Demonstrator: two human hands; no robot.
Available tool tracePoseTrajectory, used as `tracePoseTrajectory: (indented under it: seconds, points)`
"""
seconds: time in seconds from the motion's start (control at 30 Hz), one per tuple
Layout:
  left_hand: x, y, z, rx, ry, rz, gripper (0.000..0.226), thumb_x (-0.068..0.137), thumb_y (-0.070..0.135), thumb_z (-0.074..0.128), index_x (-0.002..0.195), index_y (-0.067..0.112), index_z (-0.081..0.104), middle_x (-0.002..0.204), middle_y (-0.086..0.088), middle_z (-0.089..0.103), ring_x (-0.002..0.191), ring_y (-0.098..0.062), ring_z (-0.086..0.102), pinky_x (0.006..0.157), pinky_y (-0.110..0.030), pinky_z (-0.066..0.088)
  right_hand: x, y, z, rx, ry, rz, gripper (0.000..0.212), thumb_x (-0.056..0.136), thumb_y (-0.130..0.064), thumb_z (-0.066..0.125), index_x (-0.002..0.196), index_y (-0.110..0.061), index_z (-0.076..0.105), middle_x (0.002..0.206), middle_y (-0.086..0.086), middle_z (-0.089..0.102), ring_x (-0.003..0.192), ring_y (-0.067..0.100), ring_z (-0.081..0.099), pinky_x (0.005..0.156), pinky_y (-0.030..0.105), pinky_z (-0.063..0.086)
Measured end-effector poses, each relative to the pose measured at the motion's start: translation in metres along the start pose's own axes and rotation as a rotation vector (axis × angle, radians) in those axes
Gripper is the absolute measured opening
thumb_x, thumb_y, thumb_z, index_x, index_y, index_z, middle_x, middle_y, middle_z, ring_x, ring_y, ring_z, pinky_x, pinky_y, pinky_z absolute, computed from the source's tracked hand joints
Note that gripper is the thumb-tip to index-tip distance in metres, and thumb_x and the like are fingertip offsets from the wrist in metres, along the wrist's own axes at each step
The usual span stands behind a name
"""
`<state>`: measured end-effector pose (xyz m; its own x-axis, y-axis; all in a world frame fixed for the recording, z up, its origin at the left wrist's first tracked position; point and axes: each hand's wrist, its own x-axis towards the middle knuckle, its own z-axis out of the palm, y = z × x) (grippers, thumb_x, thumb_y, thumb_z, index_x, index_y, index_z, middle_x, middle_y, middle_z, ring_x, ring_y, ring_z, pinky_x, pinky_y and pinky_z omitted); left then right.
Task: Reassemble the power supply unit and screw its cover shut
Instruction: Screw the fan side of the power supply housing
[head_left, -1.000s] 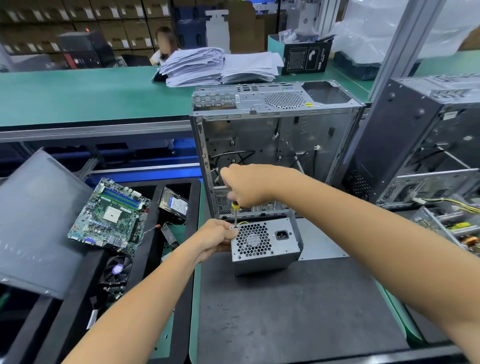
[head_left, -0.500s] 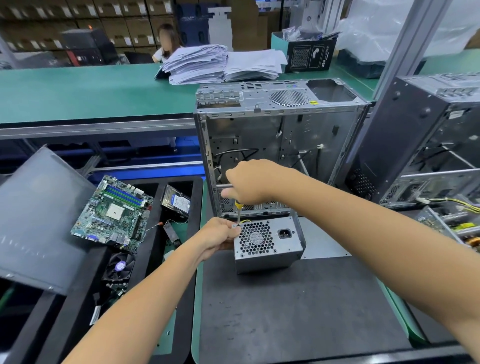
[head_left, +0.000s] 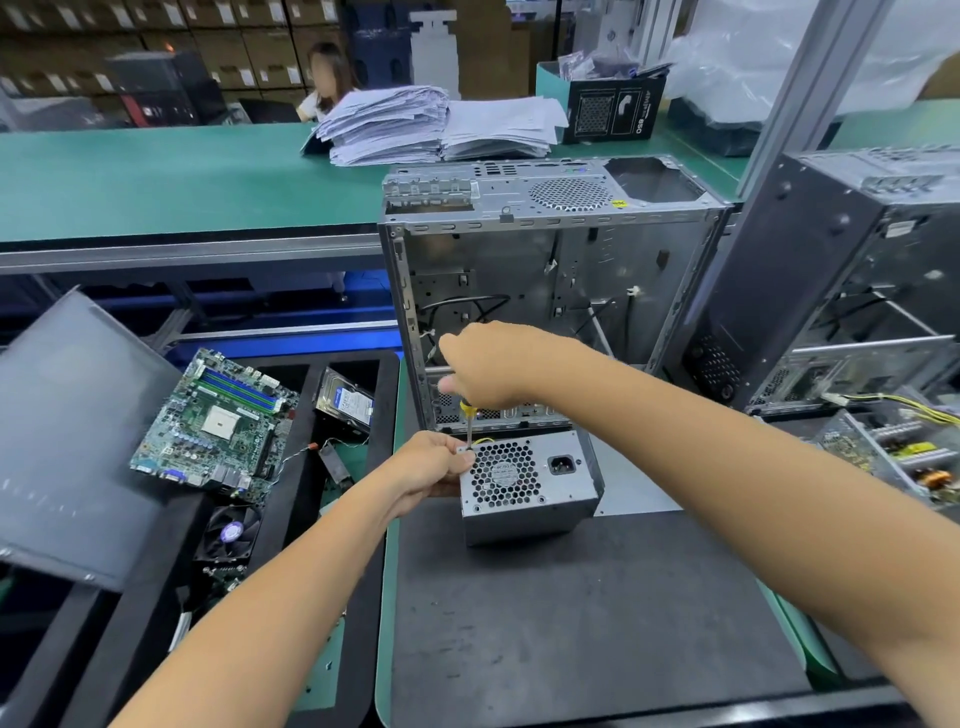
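Screwdriver (head_left: 469, 422) work is under way at the centre of the frame: the right hand (head_left: 485, 366) is wrapped around the yellow-collared handle from above, holding the shaft upright so its tip bears down on the upper left corner of the power supply unit (head_left: 530, 486). The unit sits on the dark mat (head_left: 597, 623) on the counter, fan grille and mains socket facing the viewer, just in front of the open computer case (head_left: 545, 291). The left hand (head_left: 434, 465) grips the unit's left edge, fingers curled against the corner beside the tip, presumably to stop the box sliding or twisting under the driver's pressure. The screw itself is too small to make out, so how far it is seated I cannot tell. At the left of the frame a motherboard (head_left: 223, 421) and a hard drive (head_left: 345, 402) lie in a black tray, out of the way of the work.
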<state>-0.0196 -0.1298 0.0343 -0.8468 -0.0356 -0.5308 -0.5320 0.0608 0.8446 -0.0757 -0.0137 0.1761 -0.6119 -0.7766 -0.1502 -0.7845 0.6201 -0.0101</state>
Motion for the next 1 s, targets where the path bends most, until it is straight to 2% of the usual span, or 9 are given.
tracePoseTrajectory:
  seconds: [0.1, 0.2, 0.3, 0.5, 0.6, 0.7, 0.77, 0.87, 1.0]
  points:
    - [-0.001, 0.0, 0.0, -0.004, -0.001, 0.002, 0.016, 0.095, 0.005, 0.054, 0.079, 0.01, 0.055, 0.055, -0.001, 0.059, 0.06, -0.017, 0.059, 0.068, -0.031, 0.058, -0.001, 0.001, -0.003, 0.028, -0.063, -0.049, 0.017, 0.088, -0.01, 0.053, 0.086, -0.013, 0.037, 0.087, 0.002, 0.033, 0.067, 0.021, 0.049, 0.05, 0.03, 0.031]
    - [-0.002, 0.0, 0.001, -0.005, -0.001, 0.003, 0.016, 0.095, 0.005, 0.053, 0.08, 0.008, 0.057, 0.066, -0.009, 0.058, 0.06, -0.017, 0.06, 0.059, -0.027, 0.057, -0.002, -0.001, 0.0, -0.04, 0.089, -0.068, 0.029, 0.08, -0.003, 0.056, 0.067, -0.016, 0.034, 0.073, 0.002, 0.038, 0.07, 0.024, 0.05, 0.047, 0.027, 0.027]
    - [-0.002, 0.0, 0.002, 0.002, 0.009, 0.004, 0.019, 0.095, 0.005, 0.053, 0.077, 0.009, 0.056, 0.07, -0.01, 0.052, 0.06, -0.017, 0.056, 0.057, -0.025, 0.055, -0.001, -0.005, 0.0, -0.078, 0.135, -0.077, 0.037, 0.086, -0.011, 0.056, 0.063, -0.019, 0.028, 0.067, 0.0, 0.03, 0.063, 0.023, 0.045, 0.045, 0.027, 0.022]
    - [-0.002, 0.0, 0.004, 0.007, 0.005, 0.014, 0.032, 0.096, 0.005, 0.052, 0.065, 0.014, 0.05, 0.046, 0.003, 0.045, 0.048, -0.012, 0.052, 0.061, -0.028, 0.057, 0.001, -0.007, 0.004, -0.147, 0.166, -0.023, 0.032, 0.1, -0.033, 0.04, 0.075, -0.014, 0.038, 0.068, 0.001, 0.034, 0.058, 0.023, 0.039, 0.056, 0.031, 0.03]
    - [-0.003, 0.0, 0.004, 0.0, 0.009, 0.02, 0.035, 0.096, 0.004, 0.052, 0.062, 0.014, 0.051, 0.045, 0.002, 0.043, 0.047, -0.012, 0.052, 0.06, -0.027, 0.057, -0.003, -0.002, -0.002, -0.079, 0.047, 0.022, 0.028, 0.1, -0.037, 0.04, 0.086, -0.013, 0.04, 0.076, 0.001, 0.038, 0.058, 0.019, 0.04, 0.058, 0.033, 0.031]
    - [-0.003, -0.001, 0.003, -0.003, 0.011, 0.016, 0.031, 0.095, 0.004, 0.053, 0.066, 0.014, 0.05, 0.048, 0.001, 0.041, 0.049, -0.013, 0.051, 0.064, -0.029, 0.058, -0.008, 0.001, -0.009, 0.073, -0.09, -0.061, 0.011, 0.091, -0.01, 0.049, 0.095, -0.008, 0.039, 0.097, 0.007, 0.04, 0.063, 0.019, 0.042, 0.055, 0.031, 0.033]
    - [-0.003, 0.0, 0.003, -0.006, 0.018, 0.011, 0.026, 0.095, 0.004, 0.053, 0.07, 0.013, 0.052, 0.051, -0.001, 0.048, 0.05, -0.014, 0.055, 0.063, -0.029, 0.058, -0.007, 0.001, -0.009, 0.024, -0.036, -0.106, 0.011, 0.082, 0.001, 0.051, 0.09, -0.006, 0.051, 0.101, 0.01, 0.05, 0.07, 0.016, 0.047, 0.055, 0.022, 0.036]
    - [-0.003, 0.001, 0.004, -0.014, 0.036, 0.003, 0.018, 0.095, 0.003, 0.054, 0.078, 0.011, 0.055, 0.058, -0.003, 0.058, 0.057, -0.016, 0.059, 0.065, -0.031, 0.058, -0.002, -0.003, -0.007, -0.036, 0.085, -0.087, 0.015, 0.083, -0.006, 0.057, 0.07, -0.011, 0.05, 0.082, 0.008, 0.052, 0.08, 0.027, 0.054, 0.062, 0.032, 0.043]
    - [-0.001, 0.0, 0.004, 0.005, 0.05, -0.013, 0.015, 0.094, 0.004, 0.054, 0.081, 0.011, 0.052, 0.077, -0.011, 0.055, 0.074, -0.023, 0.053, 0.08, -0.039, 0.054, -0.002, -0.006, 0.005, -0.166, 0.206, -0.043, 0.04, 0.098, -0.022, 0.045, 0.063, -0.012, 0.029, 0.063, 0.002, 0.031, 0.054, 0.023, 0.037, 0.049, 0.029, 0.027]
